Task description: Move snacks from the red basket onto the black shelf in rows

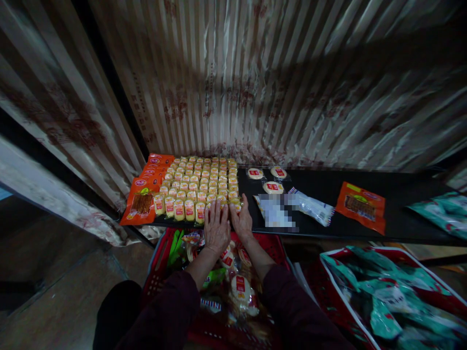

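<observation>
Both hands, the left hand (216, 227) and right hand (241, 219), are laid flat with fingers spread on the front edge of the packed snack rows (199, 184) on the black shelf (365, 204), seemingly so the packets are kept square above the red basket (160, 262).

Two hands laid flat, side by side, at the centre of the frame.

The left hand (216, 227) lies palm down with fingers together and stretched toward 12 o'clock; the right hand (241, 219) sits just beside it at 3 o'clock, likewise flat and open, thumb edges nearly touching. Neither hand is curled around anything. Both forearms rise from the lower edge, the left from 7 o'clock and the right from 5 o'clock, converging at the wrists. Dark maroon sleeves are pushed back, leaving the wrists and lower forearms bare.
</observation>
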Available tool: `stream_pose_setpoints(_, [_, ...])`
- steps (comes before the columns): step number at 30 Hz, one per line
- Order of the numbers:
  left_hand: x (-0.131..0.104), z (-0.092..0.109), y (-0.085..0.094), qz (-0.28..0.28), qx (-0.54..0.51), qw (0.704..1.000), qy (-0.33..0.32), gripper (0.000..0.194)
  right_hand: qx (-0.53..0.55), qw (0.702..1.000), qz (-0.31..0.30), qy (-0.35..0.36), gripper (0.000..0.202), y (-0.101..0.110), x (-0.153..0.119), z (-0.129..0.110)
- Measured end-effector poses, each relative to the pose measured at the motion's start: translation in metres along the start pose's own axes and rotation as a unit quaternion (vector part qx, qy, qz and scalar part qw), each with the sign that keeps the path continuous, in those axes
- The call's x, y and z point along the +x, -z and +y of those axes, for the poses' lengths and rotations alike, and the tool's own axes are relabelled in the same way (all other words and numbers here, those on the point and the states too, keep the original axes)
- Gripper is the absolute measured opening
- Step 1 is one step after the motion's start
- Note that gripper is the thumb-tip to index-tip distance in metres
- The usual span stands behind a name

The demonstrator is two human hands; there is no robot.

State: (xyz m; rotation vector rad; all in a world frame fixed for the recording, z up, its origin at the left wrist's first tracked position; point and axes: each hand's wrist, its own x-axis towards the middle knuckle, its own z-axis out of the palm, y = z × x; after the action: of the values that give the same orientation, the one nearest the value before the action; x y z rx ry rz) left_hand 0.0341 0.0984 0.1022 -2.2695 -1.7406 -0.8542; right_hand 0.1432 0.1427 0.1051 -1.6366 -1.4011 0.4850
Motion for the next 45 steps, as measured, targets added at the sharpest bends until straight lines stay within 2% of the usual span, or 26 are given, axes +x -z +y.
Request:
stream_pose_setpoints(9, [0.001,-0.004,0.001,-0.001,0.007,1.0,-0.008,0.059,0.013,1.0,0.003,0.023,0.074,-0.002,0.006,-0.001])
stream_pose_setpoints(16, [0.001,-0.005,-0.001,-0.011,0.011,1.0,-0.006,0.059,0.013,1.0,-0.025,0.008,0.074,-0.003,0.004,0.001])
stream_pose_setpoints(22, [0.001,-0.004,-0.004,-0.004,0.011,1.0,-0.001,0.058,0.009,0.999,0.0,0.034,0.071,-0.006,0.004,0.004])
stream_pose_setpoints(32, [-0.003,-0.007,-0.002,0.001,0.013,1.0,-0.003,0.057,0.02,0.999,0.021,0.033,0.081,-0.002,0.0,0.009])
stream_pose_setpoints(40, [-0.003,-0.007,0.003,-0.001,0.013,1.0,-0.006,0.06,0.038,0.999,0.032,0.022,0.077,0.004,-0.006,0.011])
stream_pose_setpoints(45, [-0.007,-0.001,0.008,0.013,-0.008,1.0,-0.009,0.058,0.039,0.998,0.046,0.03,0.071,0.011,-0.018,0.005])
